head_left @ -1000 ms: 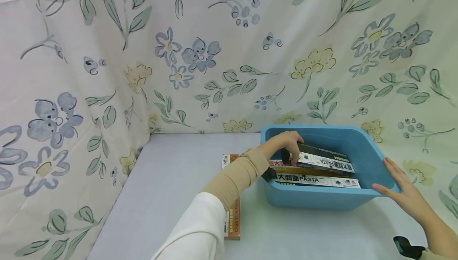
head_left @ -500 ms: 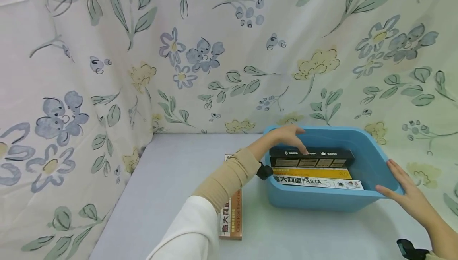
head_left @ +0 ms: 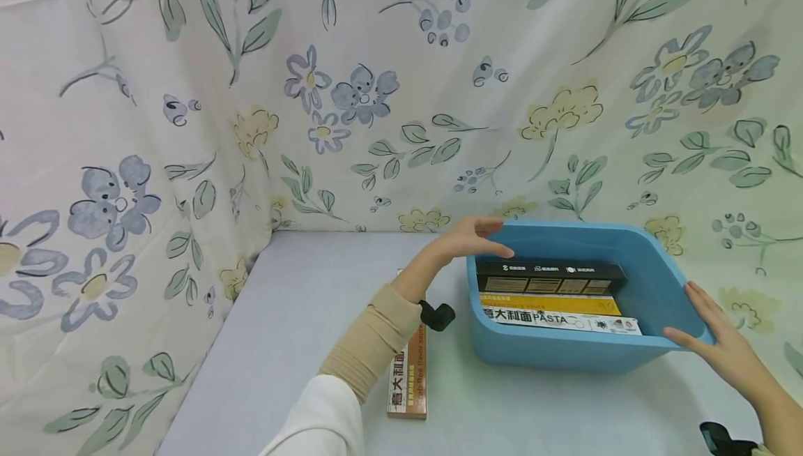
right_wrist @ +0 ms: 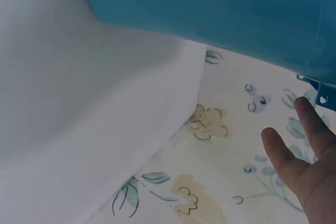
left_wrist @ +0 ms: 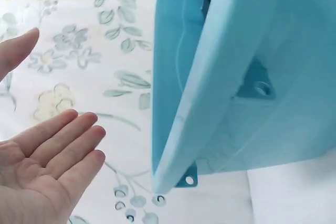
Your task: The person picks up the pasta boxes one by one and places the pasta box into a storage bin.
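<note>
Blue plastic bin (head_left: 590, 355) is seen on the grey table (head_left: 301, 316), right of centre, against the floral cloth (head_left: 188, 128). Three boxes are laid inside: a black one (head_left: 551, 277) at the back, a yellow one (head_left: 548, 303), and a white one (head_left: 560, 318) printed "PASTA" with Chinese characters. A fourth box (head_left: 410, 379), marked "Crab Roe flavor", is left flat on the table beside the bin, partly hidden by the left sleeve. The left hand (head_left: 472, 236) is held open at the bin's back-left corner, fingers straight, nothing gripped. The right hand (head_left: 721, 344) is laid open against the bin's right rim. No labels are shown in the wrist views; only the bin's outer wall (left_wrist: 220, 77) and corner holes are shown there, with open palms (left_wrist: 42, 166) (right_wrist: 310, 166).
</note>
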Demonstrator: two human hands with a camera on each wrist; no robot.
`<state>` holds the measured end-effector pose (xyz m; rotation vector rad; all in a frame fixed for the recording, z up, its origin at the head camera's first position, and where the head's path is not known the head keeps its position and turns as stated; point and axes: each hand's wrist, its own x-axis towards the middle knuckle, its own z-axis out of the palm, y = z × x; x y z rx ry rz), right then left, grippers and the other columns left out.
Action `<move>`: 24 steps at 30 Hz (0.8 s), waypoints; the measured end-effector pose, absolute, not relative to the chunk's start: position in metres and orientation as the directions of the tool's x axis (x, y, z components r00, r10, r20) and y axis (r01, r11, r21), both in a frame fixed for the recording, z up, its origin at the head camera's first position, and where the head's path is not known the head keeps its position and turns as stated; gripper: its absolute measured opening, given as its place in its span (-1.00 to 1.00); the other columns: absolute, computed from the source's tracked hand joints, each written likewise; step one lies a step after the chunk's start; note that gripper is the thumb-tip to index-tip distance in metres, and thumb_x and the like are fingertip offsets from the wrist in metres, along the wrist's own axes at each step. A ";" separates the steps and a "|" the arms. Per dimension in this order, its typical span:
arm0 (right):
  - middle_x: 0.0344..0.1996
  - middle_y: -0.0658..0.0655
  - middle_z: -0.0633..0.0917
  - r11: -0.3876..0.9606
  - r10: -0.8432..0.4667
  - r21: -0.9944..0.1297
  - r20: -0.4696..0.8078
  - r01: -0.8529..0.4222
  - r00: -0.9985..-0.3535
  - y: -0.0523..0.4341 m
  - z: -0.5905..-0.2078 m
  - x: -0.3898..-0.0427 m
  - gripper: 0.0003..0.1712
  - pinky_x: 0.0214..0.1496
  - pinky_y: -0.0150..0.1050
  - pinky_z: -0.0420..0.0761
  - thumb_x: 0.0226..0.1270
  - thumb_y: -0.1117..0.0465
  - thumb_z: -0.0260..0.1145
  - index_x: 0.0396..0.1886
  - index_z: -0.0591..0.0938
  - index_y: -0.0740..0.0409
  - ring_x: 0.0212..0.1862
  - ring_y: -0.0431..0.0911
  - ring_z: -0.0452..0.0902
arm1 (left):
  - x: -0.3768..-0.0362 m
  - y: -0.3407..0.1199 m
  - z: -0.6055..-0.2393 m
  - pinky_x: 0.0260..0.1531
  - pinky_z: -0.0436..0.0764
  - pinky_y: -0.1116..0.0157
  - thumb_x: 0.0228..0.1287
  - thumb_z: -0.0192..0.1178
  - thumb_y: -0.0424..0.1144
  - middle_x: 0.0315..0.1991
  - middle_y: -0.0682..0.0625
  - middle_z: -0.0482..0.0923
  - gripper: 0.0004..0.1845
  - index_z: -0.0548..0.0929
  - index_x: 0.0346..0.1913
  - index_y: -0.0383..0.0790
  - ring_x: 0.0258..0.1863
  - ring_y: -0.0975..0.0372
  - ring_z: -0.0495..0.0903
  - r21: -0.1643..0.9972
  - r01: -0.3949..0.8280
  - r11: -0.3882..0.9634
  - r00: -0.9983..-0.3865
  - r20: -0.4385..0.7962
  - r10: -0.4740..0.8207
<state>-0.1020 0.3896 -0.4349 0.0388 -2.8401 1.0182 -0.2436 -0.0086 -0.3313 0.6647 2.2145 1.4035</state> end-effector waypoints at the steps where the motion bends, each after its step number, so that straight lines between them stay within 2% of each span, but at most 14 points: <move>1: 0.48 0.38 -0.39 0.777 0.021 -0.626 0.125 -0.062 -0.992 0.390 -0.434 -0.102 0.04 0.04 0.64 -0.23 0.40 0.02 0.15 0.53 -0.31 0.24 0.34 0.61 -0.45 | -0.241 -0.014 -0.334 0.28 0.34 0.24 0.18 0.37 -0.20 0.38 0.01 0.35 -0.26 0.34 0.43 -0.11 0.36 0.22 0.30 0.927 0.148 0.344 -0.799 -0.093 0.594; 10: 0.47 0.39 -0.41 0.777 0.021 -0.627 0.116 -0.056 -0.993 0.389 -0.433 -0.102 0.02 0.03 0.64 -0.23 0.41 0.01 0.13 0.52 -0.31 0.28 0.33 0.62 -0.46 | -0.217 -0.051 -0.352 0.31 0.31 0.16 0.23 0.33 -0.26 0.39 -0.04 0.34 -0.28 0.32 0.44 -0.21 0.39 0.16 0.27 0.973 0.124 0.192 -0.848 0.004 0.529; 17: 0.48 0.39 -0.40 0.773 0.026 -0.633 0.114 -0.053 -0.993 0.390 -0.434 -0.101 0.03 0.04 0.64 -0.24 0.41 0.01 0.14 0.52 -0.31 0.26 0.34 0.61 -0.46 | -0.198 -0.072 -0.377 0.33 0.26 0.02 0.23 0.33 -0.25 0.38 -0.10 0.34 -0.29 0.32 0.43 -0.24 0.40 0.09 0.25 0.985 0.076 0.152 -0.895 0.000 0.445; 24: 0.48 0.40 -0.38 0.775 0.022 -0.629 0.126 -0.063 -0.992 0.389 -0.435 -0.102 0.03 0.05 0.64 -0.24 0.40 0.02 0.15 0.52 -0.29 0.28 0.34 0.60 -0.45 | -0.181 -0.088 -0.398 0.32 0.23 -0.09 0.24 0.32 -0.20 0.37 -0.11 0.36 -0.29 0.33 0.43 -0.23 0.40 0.04 0.25 0.988 0.052 0.147 -0.907 -0.015 0.421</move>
